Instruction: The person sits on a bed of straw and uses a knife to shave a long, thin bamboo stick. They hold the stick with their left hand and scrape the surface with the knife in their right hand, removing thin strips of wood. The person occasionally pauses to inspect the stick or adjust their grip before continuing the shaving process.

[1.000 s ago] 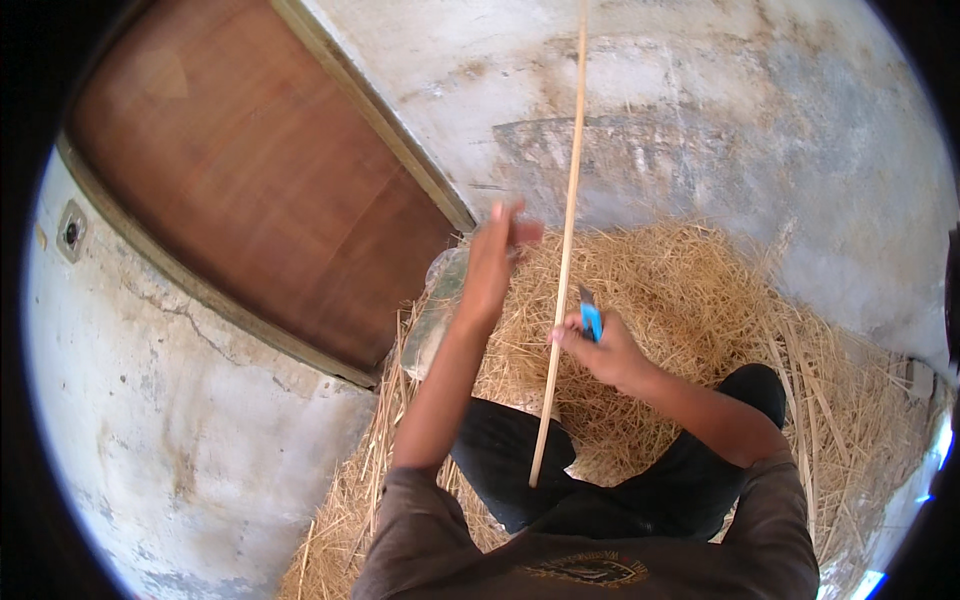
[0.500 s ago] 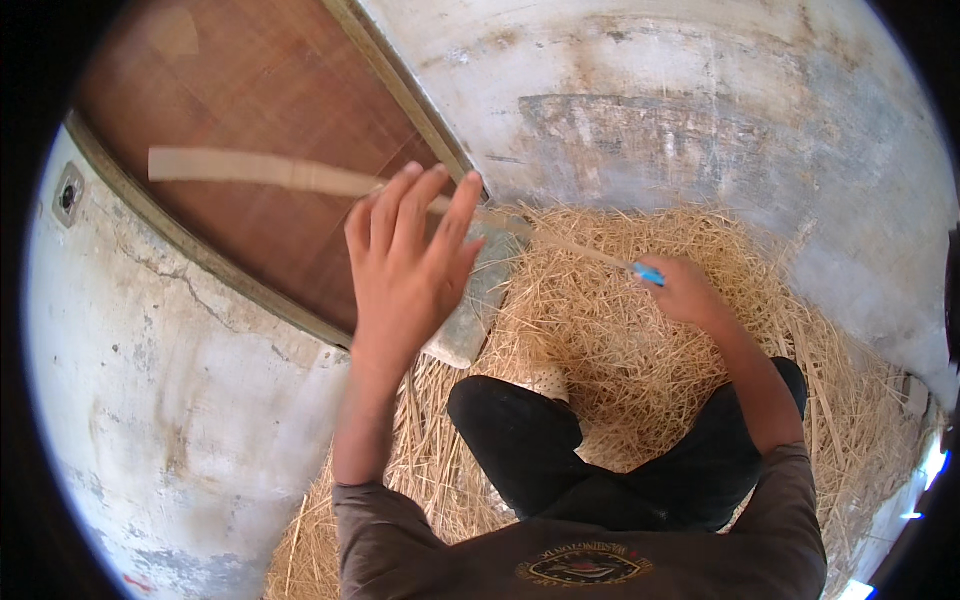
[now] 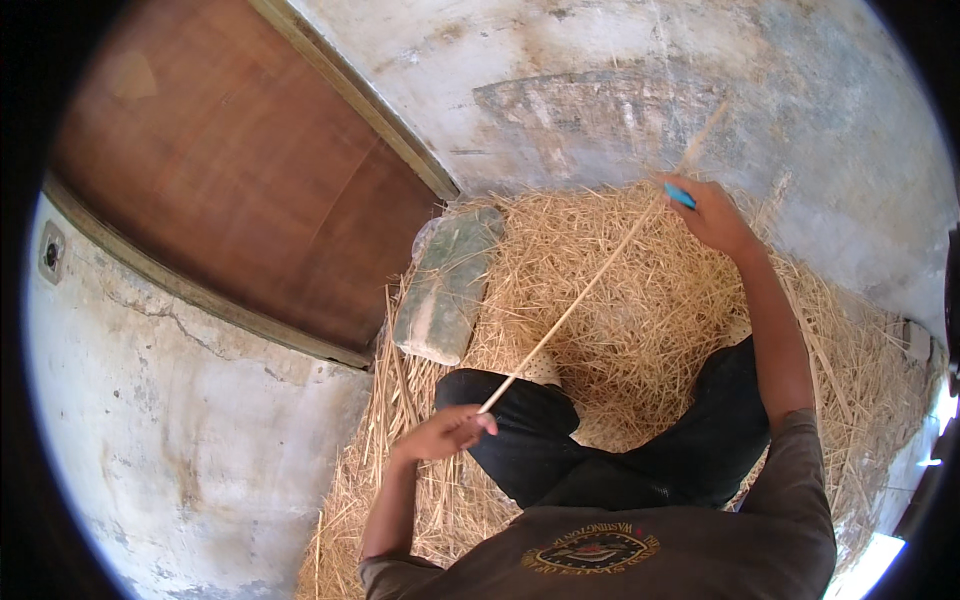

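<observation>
The left hand [image 3: 447, 433], spread wide a moment ago, now pinches the strip [image 3: 580, 299] low by the left knee [image 3: 475, 388]. The right hand [image 3: 712, 215], farther out, clasps the knife [image 3: 680, 196] and, it seems, the strip, which slants over straw [image 3: 640, 330]; a slab [image 3: 447, 285] lies near the door [image 3: 220, 170].

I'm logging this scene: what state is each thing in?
Left hand: closed at the stick's lower end
Right hand: closed on knife
Stick: slanted, upper end blurred
Knife: held, blade unclear
Door: shut
Straw: loose, heaped
Wall: stained, cracked
</observation>
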`<state>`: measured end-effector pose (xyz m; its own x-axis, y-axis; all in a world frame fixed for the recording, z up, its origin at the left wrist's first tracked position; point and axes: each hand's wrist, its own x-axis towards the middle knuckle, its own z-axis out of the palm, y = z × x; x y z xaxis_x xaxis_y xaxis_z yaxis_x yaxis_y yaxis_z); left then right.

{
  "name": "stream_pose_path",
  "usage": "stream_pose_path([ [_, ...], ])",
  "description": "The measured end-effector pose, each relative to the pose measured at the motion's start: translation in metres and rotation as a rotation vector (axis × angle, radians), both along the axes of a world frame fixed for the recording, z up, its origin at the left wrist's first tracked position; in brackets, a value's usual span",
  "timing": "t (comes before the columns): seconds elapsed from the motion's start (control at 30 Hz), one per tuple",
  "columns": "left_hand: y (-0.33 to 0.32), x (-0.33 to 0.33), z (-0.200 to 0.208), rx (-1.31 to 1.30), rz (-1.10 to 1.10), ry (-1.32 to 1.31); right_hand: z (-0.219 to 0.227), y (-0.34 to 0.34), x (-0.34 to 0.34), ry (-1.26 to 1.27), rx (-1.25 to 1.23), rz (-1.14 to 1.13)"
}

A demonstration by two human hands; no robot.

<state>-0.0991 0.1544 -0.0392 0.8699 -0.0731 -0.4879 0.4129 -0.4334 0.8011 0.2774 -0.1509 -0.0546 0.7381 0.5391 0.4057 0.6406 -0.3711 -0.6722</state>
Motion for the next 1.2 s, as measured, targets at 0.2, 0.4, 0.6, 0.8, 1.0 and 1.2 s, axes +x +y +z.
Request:
stream_pose_path([
  [0.2, -0.081, 0.014, -0.046, -0.509, 0.444, -0.168, 0.017, 0.026, -0.046, -0.009, -0.087, -0.274],
  [0.4, -0.112, 0.041, -0.019, -0.323, 0.630, -0.369, 0.008, 0.059, -0.154, -0.032, -0.232, 0.369],
  [0.6, -0.124, 0.045, -0.017, 0.192, 0.530, -0.569, -0.013, 0.069, -0.171, -0.273, -0.230, 0.379],
  [0.8, -0.144, 0.047, 0.008, 0.465, 0.510, -0.557, -0.016, 0.074, -0.147, -0.307, -0.192, 0.253],
  [1.0, -0.139, 0.038, 0.003, 0.649, 0.430, -0.630, -0.021, 0.076, -0.153, -0.286, -0.246, 0.272],
  [1.2, -0.135, 0.037, 0.001, 0.697, 0.384, -0.691, -0.015, 0.074, -0.182, -0.458, -0.116, 0.387],
])
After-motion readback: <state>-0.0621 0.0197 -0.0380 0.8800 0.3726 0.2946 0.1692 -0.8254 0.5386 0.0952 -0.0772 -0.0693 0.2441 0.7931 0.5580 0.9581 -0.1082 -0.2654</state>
